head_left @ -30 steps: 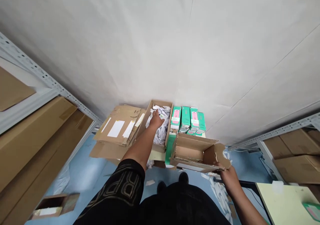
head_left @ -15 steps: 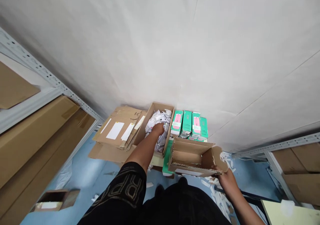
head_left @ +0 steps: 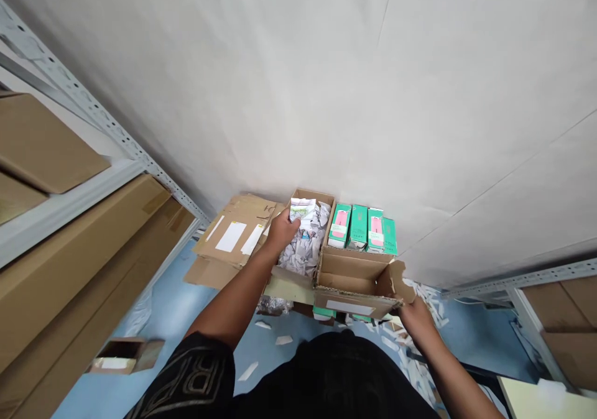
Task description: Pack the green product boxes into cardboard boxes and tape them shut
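My left hand [head_left: 282,231] is closed on a white packet with green print [head_left: 302,209], lifted just above an open cardboard box of crumpled white packets [head_left: 304,249]. My right hand [head_left: 415,315] grips the right flap of an empty open cardboard box [head_left: 354,278] held in front of me, slightly tilted. Behind that box stand several green cartons with pink pictures [head_left: 361,227], upright against the white wall.
Flattened cardboard with white labels [head_left: 233,235] lies left of the packet box. Metal shelving with large brown cartons [head_left: 69,251] runs along the left; more shelving [head_left: 550,294] stands right. White paper scraps [head_left: 422,298] litter the blue floor. A small open box [head_left: 124,355] lies lower left.
My left hand dipped into the packets, then came up holding one white packet. The empty box in my right hand moved closer to the packet box.
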Motion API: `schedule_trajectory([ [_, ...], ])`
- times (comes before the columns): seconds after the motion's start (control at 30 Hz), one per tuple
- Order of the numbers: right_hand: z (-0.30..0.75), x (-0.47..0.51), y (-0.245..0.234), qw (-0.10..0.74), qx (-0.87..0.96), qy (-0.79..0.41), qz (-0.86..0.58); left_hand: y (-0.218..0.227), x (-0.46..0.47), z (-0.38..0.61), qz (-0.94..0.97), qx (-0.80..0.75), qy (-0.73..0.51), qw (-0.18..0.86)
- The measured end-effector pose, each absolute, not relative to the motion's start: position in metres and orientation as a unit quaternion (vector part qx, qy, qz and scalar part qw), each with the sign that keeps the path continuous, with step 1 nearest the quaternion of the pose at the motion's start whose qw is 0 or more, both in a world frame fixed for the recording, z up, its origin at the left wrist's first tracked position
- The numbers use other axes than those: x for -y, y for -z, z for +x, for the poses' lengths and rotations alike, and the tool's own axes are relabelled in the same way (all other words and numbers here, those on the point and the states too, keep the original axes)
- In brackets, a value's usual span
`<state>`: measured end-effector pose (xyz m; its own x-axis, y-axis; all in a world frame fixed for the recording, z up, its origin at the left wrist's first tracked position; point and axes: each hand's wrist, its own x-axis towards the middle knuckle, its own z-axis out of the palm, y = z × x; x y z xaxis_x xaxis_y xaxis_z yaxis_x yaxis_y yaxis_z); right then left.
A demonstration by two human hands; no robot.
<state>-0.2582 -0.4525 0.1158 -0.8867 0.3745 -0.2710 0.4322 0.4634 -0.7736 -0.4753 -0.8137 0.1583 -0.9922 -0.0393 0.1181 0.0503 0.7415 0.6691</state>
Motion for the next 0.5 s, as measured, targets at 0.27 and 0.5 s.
schedule_trajectory([
  [0.27, -0.257, 0.465, -0.13, 0.021, -0.861, 0.447, 0.243, -0.214, 0.771, -0.378, -0.417, 0.86, 0.293, 0.013],
  [0.5, -0.231, 0.469, -0.136, -0.019, -0.849, 0.456, 0.266, -0.198, 0.773, -0.35, -0.377, 0.839, 0.373, -0.123],
])
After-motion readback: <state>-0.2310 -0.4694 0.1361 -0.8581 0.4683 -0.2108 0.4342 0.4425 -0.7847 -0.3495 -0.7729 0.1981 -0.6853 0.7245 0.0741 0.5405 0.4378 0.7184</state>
